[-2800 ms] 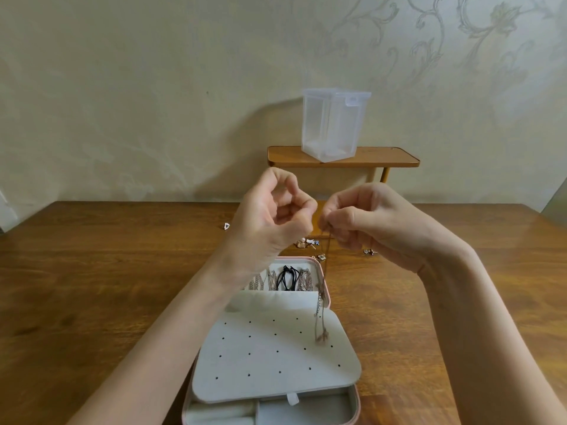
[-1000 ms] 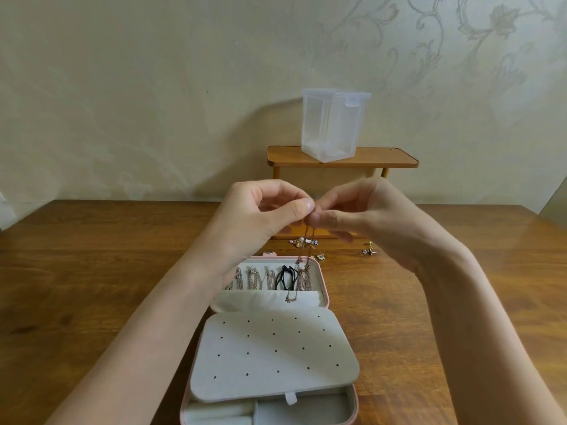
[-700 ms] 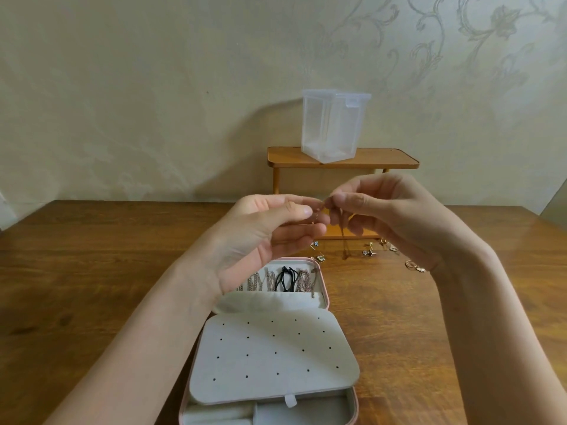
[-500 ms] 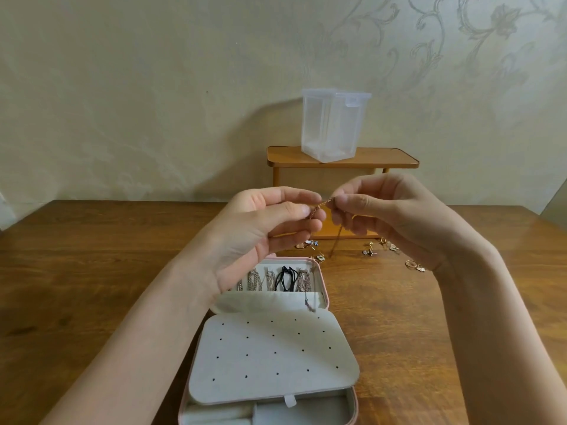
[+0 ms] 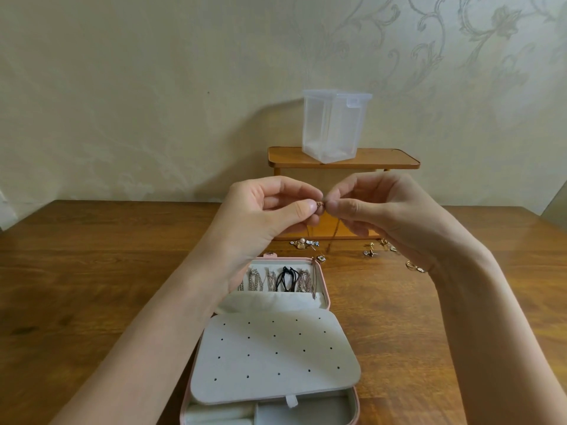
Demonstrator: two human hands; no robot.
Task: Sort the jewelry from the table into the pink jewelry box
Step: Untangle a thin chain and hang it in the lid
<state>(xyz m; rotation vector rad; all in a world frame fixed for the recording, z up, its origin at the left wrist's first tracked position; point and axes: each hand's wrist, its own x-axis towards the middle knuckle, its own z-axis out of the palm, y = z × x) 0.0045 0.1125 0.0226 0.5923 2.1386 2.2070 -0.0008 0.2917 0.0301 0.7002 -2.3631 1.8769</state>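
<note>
While raised, L hand (image 5: 267, 216) & R hand (image 5: 368, 210) pinch necklace (image 5: 320, 204) (thin chain)

Soft, even, warm ambient light, no hard glare. The translucent plastic lidded container (image 5: 334, 125) throws a diffuse shadow left onto the cream patterned wall (image 5: 122, 87). Mild sheen on the brown wooden table (image 5: 92, 256). Wide-angle bowing at edges; small details slightly soft.

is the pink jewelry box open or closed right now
Open. The pink jewelry box lies flat on the wooden table, its chains exposed at the far end and its white perforated earring panel uncovered.
</note>
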